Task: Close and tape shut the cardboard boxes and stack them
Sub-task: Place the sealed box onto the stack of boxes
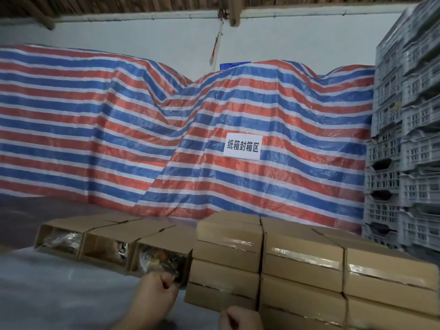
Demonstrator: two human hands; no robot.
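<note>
Right hand (238, 317) is curling on nothing; left hand (154, 297) is pinching the nearest open box (164, 253), just left of the taped stack (269, 265).

Matt brown cardboard boxes (302, 256) sealed with glossy clear tape (307, 254); behind, a woven plastic tarpaulin (119, 129); right, grey plastic crates (404, 139).

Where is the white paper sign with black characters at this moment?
In the head view, the white paper sign hangs right of centre on the striped tarp, above the taped boxes and left of the grey crates.
</note>
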